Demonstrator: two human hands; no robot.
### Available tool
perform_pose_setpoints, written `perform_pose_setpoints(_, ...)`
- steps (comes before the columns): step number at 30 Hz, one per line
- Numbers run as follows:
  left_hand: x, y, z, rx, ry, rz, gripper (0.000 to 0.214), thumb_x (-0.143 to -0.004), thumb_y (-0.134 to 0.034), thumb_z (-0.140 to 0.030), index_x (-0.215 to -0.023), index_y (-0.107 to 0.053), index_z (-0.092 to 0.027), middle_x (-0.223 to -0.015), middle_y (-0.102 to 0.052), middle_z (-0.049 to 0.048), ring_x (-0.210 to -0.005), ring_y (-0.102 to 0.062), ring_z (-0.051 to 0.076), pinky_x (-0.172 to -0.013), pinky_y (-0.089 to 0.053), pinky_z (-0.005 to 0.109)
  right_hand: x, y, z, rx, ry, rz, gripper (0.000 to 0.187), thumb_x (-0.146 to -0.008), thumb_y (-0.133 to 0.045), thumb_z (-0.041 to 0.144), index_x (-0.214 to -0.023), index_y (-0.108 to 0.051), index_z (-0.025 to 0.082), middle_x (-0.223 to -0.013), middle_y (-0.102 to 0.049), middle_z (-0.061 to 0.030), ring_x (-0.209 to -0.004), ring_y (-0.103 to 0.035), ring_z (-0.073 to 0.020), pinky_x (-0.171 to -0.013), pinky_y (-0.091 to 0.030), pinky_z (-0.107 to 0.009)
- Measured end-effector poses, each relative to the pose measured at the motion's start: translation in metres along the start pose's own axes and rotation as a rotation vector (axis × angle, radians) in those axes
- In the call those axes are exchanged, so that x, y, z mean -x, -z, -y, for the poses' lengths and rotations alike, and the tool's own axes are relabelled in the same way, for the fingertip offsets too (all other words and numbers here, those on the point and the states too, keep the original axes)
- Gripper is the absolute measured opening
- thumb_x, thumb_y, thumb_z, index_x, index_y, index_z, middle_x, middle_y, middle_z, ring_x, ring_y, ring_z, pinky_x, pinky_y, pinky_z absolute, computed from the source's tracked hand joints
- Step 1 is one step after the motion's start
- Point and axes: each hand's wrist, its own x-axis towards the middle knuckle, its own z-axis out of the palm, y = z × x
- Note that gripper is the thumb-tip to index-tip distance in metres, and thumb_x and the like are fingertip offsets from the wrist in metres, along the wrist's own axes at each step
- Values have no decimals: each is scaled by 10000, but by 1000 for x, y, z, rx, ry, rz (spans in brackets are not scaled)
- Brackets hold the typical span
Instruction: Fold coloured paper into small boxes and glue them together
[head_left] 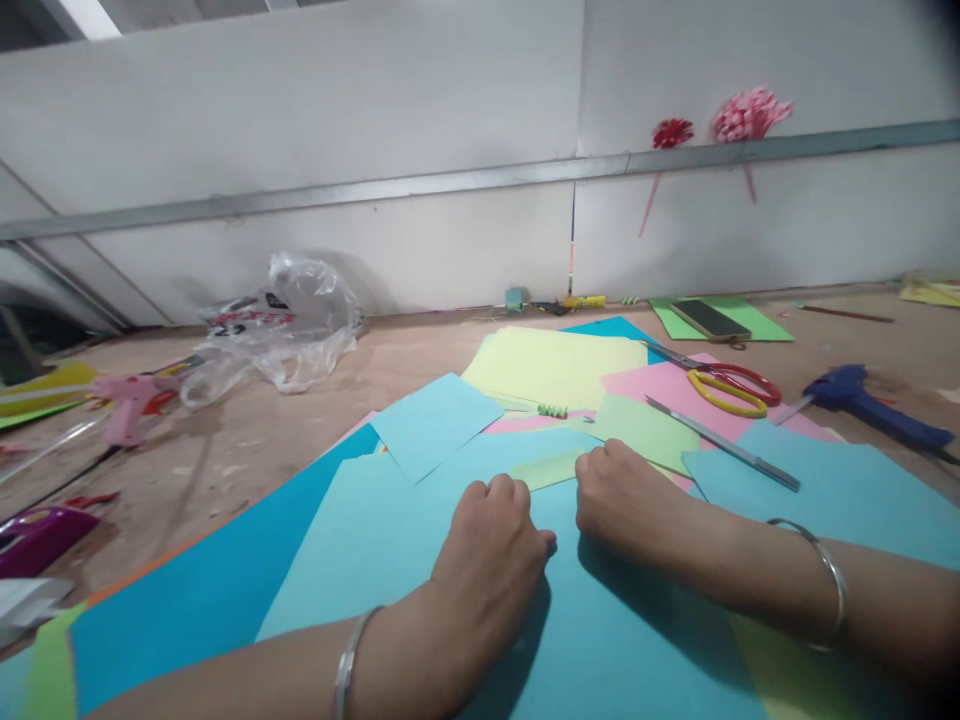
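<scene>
My left hand and my right hand rest close together on light blue paper sheets, both with fingers curled under. Between them lies a small pale green paper strip, and each hand's fingers press or pinch one of its ends. A tiny folded green paper piece lies just beyond, on pink paper. Both wrists wear metal bangles.
Yellow sheets lie behind. Scissors with red and yellow handles, a metal cutter and a blue glue gun sit at right. A plastic bag and pink glue gun lie left. A phone rests on green paper.
</scene>
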Motion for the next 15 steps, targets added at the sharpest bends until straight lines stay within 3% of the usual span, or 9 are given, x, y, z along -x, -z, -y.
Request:
perform_pose_setpoints(4, -4, -5, -4, -21, 45, -43, 306, -874, -637, -361, -972, -712, -82, -963, -635, 179, -870, -548, 279, -721, -460, 401, -2, 1, -1, -32, -17, -42, 239, -771, -559, 14, -573, -585, 146, -619, -571, -66, -573, -441, -143, -544, -184, -310)
perform_pose_setpoints(8, -8, -9, -4, 90, 59, -75, 409, -844, -657, -390, -1066, -658, -46, -972, -652, 181, -860, -578, 275, -781, -498, 427, -10, 3, 1, -63, -86, -145, 175, -880, -488, 54, -905, -643, 133, -762, -636, -89, -655, -523, -187, -555, -208, -327)
perform_pose_setpoints(10, -9, -8, -2, 113, 12, -99, 321, -865, -609, -341, -1046, -662, -81, -945, -661, 155, -805, -585, 253, -743, -511, 414, -15, 3, 3, -99, -63, -153, 195, -906, -480, 77, -1039, -610, 134, -834, -650, -91, -710, -550, -204, -561, -226, -330)
perform_pose_setpoints(15, -10, -4, 4, 115, -64, -46, 182, -857, -522, -184, -785, -679, -125, -790, -640, 121, -732, -582, 238, -660, -502, 381, -19, 9, 5, -179, -64, -7, 194, -904, -477, 86, -1058, -592, 113, -808, -660, -100, -695, -563, -202, -527, -235, -328)
